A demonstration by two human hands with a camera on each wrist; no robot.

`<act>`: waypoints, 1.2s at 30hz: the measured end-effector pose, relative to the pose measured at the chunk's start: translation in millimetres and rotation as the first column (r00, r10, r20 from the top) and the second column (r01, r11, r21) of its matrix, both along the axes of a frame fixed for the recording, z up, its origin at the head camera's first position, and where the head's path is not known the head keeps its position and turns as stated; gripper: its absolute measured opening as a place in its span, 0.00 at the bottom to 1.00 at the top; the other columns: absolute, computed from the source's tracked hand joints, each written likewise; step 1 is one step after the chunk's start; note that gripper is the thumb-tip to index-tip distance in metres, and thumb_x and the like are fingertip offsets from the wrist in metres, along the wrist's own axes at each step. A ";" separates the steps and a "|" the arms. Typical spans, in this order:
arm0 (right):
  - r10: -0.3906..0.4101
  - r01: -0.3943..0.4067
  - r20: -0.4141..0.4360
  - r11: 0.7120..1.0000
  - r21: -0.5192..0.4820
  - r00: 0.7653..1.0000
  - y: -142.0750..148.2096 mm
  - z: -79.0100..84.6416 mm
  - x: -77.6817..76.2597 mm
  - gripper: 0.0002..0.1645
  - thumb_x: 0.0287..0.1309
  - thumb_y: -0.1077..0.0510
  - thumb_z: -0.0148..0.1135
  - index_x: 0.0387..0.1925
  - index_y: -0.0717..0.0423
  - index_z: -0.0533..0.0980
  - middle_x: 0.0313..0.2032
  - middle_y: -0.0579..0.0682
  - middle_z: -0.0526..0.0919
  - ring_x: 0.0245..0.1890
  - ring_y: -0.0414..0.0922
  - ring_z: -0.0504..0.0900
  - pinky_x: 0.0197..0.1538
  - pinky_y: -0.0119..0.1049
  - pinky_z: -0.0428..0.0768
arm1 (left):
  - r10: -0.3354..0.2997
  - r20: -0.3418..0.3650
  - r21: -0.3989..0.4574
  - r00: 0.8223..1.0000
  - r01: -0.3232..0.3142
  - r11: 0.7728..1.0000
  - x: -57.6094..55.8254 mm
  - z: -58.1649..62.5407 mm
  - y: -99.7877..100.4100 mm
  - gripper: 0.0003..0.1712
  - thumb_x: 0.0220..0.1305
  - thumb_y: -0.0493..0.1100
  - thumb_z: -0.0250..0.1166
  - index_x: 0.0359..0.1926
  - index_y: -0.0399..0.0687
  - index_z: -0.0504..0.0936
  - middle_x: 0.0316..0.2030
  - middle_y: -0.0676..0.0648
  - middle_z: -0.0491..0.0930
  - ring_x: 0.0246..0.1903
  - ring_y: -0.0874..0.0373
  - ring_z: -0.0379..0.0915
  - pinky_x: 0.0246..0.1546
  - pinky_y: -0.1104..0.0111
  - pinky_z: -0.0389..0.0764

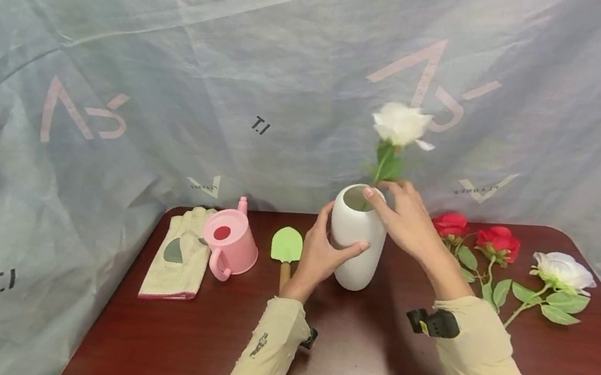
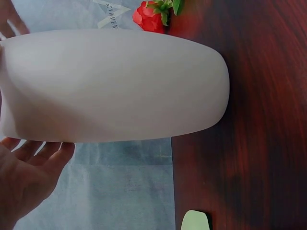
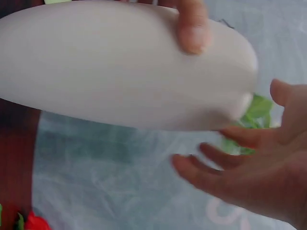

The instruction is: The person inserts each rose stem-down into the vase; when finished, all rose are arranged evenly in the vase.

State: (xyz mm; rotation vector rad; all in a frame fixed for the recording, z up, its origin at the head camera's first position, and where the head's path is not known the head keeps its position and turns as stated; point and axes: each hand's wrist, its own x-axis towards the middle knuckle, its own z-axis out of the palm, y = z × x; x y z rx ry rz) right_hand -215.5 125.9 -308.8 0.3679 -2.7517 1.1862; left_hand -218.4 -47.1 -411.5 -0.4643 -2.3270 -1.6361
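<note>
A white vase (image 1: 353, 241) stands on the table, its mouth tipped toward the camera. My left hand (image 1: 319, 258) grips its near left side, the thumb lying across the front and the fingers behind. One white rose (image 1: 400, 125) rises from the vase mouth, slightly blurred, with green leaves (image 3: 259, 110) under the bloom and its lower stem hidden inside. Beside the rim is my right hand (image 1: 403, 219), close to the stem. In the right wrist view its fingers (image 3: 196, 175) are spread and loosely bent, the thumb standing apart from them.
Left of the vase are a green-bladed trowel (image 1: 287, 245), a pink watering can (image 1: 233, 245) and folded cream gloves (image 1: 180, 254). To the right lie two red roses (image 1: 497, 243) and another white rose (image 1: 563, 272), their stems running under my right forearm. A grey sheet (image 1: 270, 79) hangs behind the table.
</note>
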 end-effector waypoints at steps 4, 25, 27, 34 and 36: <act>0.029 -0.038 0.119 0.997 0.067 0.992 17.7 5.5 16.7 0.46 0.66 0.32 0.32 0.62 0.69 0.64 0.59 0.66 0.67 0.60 0.62 0.63 0.59 0.59 0.60 | 0.005 0.008 -0.003 1.000 -0.005 1.000 0.1 0.6 -0.3 0.51 0.44 0.58 0.74 0.67 0.63 0.57 0.56 0.57 0.69 0.51 0.65 0.69 0.48 0.66 0.74; -0.020 0.009 0.335 0.999 0.033 0.942 143.1 -106.0 69.9 0.35 0.69 0.46 0.46 0.53 0.79 0.66 0.39 0.62 0.82 0.37 0.52 0.82 0.36 0.40 0.77 | 0.028 -0.004 -0.004 1.000 -0.028 1.000 -0.9 -1.4 -0.3 0.51 0.43 0.60 0.74 0.66 0.64 0.58 0.55 0.57 0.70 0.51 0.65 0.69 0.47 0.65 0.74; -0.047 0.039 0.330 0.999 0.030 0.943 150.4 -112.7 72.7 0.34 0.69 0.46 0.47 0.52 0.79 0.67 0.39 0.64 0.81 0.37 0.52 0.83 0.35 0.38 0.77 | 0.030 -0.004 -0.004 1.000 -0.030 1.000 -1.0 -1.5 -0.2 0.50 0.43 0.60 0.74 0.66 0.64 0.59 0.55 0.57 0.71 0.50 0.64 0.69 0.47 0.65 0.74; -0.046 0.063 0.349 0.997 -0.040 0.936 149.2 -130.7 73.0 0.29 0.68 0.52 0.50 0.52 0.80 0.66 0.40 0.69 0.80 0.34 0.52 0.83 0.32 0.39 0.80 | 0.031 0.001 -0.004 1.000 -0.031 1.000 -0.5 -1.7 -0.1 0.50 0.43 0.58 0.74 0.66 0.61 0.59 0.55 0.57 0.70 0.50 0.65 0.69 0.48 0.66 0.74; -0.037 0.074 0.359 0.993 -0.090 0.933 144.0 -134.9 69.8 0.30 0.67 0.55 0.51 0.53 0.82 0.63 0.41 0.72 0.78 0.34 0.54 0.83 0.33 0.40 0.81 | 0.030 0.002 -0.005 1.000 -0.030 1.000 -0.5 -1.8 0.1 0.51 0.43 0.58 0.74 0.66 0.61 0.59 0.55 0.57 0.70 0.51 0.65 0.69 0.48 0.66 0.74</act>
